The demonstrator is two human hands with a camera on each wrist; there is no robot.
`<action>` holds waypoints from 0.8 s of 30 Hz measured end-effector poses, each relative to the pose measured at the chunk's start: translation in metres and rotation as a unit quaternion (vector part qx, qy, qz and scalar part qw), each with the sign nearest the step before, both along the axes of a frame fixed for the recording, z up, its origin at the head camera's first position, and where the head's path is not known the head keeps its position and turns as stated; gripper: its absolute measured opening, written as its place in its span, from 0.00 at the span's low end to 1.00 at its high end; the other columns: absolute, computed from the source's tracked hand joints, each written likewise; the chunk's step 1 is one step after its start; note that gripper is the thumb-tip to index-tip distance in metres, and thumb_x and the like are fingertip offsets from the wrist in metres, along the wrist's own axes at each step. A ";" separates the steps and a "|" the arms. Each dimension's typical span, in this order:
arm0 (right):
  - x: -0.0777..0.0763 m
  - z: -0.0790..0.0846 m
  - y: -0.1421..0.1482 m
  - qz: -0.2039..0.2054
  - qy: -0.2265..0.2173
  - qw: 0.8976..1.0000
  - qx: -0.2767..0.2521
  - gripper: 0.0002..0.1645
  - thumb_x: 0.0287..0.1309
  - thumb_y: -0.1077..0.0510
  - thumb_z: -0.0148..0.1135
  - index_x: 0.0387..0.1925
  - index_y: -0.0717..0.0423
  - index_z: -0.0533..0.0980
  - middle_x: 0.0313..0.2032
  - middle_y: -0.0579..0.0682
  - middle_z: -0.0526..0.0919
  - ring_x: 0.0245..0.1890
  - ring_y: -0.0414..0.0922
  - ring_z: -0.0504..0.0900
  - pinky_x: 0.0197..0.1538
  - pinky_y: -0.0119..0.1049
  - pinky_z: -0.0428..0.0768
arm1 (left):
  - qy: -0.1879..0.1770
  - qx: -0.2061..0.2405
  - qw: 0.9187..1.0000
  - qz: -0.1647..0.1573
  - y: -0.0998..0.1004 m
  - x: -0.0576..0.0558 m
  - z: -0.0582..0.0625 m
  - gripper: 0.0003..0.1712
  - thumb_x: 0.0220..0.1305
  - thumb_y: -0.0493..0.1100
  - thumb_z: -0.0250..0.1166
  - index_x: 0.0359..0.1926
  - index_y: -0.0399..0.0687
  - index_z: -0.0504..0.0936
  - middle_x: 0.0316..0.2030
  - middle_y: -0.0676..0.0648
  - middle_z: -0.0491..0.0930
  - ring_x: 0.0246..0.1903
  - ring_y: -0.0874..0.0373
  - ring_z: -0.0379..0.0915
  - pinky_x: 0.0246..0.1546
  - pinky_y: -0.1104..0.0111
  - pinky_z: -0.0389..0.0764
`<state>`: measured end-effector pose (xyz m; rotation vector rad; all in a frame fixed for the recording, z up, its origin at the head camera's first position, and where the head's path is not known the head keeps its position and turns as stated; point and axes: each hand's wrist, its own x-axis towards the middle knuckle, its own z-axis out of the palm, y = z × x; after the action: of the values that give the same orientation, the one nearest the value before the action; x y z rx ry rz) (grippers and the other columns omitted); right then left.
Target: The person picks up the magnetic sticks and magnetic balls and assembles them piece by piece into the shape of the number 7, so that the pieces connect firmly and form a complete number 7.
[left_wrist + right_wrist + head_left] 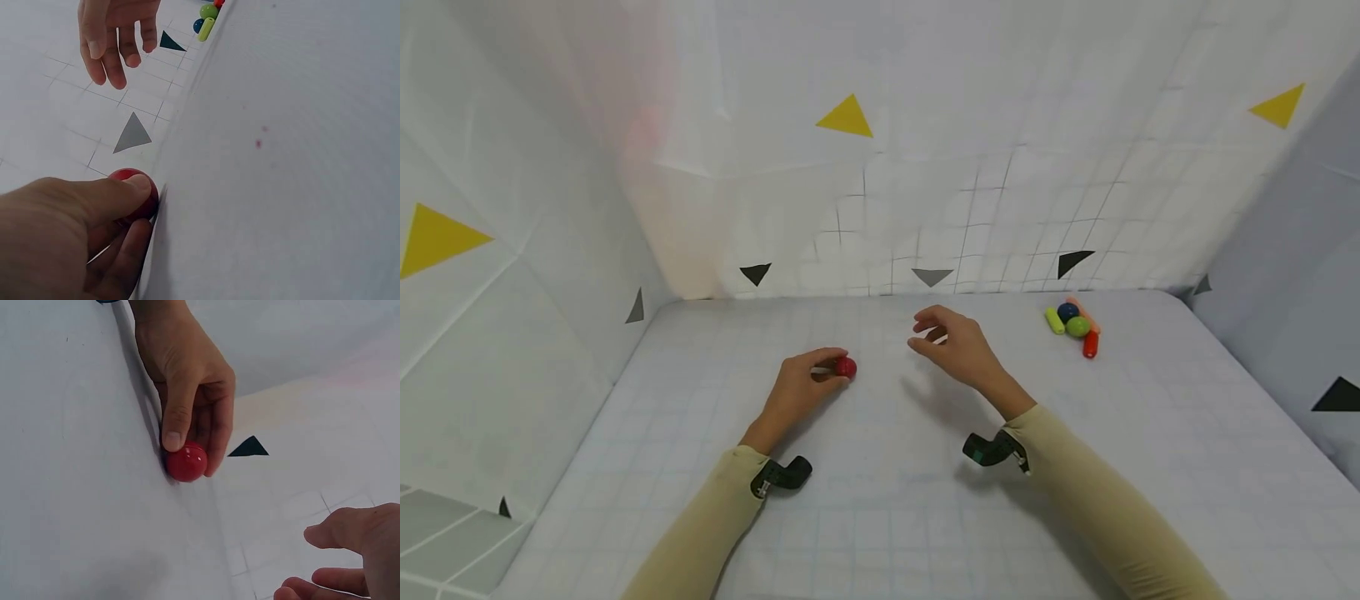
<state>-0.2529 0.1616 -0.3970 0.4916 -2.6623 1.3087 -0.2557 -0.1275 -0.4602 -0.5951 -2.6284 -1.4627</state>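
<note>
A glossy red ball is pinched between the thumb and fingers of my left hand, low over or on the white table. The right wrist view shows the same red ball under the left thumb, with the fingers behind it. Apart from it, to the right, my right hand hovers above the table with loosely bent fingers and holds nothing. In the left wrist view that right hand hangs with its fingers spread slightly.
At the table's back right lie a yellow-green cylinder, a dark blue ball, a green ball, a red cylinder and an orange stick. White sheeting with yellow and black triangles rises behind the table.
</note>
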 end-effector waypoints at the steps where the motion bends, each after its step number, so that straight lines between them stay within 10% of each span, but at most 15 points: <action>1: 0.000 0.001 0.002 -0.001 0.000 1.000 0.000 0.23 0.67 0.56 0.70 0.60 0.59 0.78 0.52 0.55 0.86 0.48 0.51 0.85 0.45 0.50 0.83 | -0.002 -0.001 1.000 0.001 0.000 0.000 0.000 0.26 0.60 0.34 0.78 0.60 0.43 0.85 0.51 0.44 0.86 0.47 0.52 0.85 0.50 0.62 0.84; 24: -0.008 0.007 0.050 -0.061 0.005 0.998 0.034 0.23 0.67 0.57 0.70 0.60 0.59 0.77 0.52 0.57 0.86 0.49 0.54 0.84 0.48 0.53 0.82 | -0.011 0.002 1.000 0.006 0.000 0.000 -0.002 0.25 0.61 0.35 0.77 0.60 0.45 0.85 0.52 0.45 0.85 0.48 0.53 0.84 0.52 0.61 0.83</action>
<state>-0.2611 0.2116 -0.3902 0.3372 -2.6886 1.1818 -0.2556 -0.1279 -0.4621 -0.5651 -2.6410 -1.4793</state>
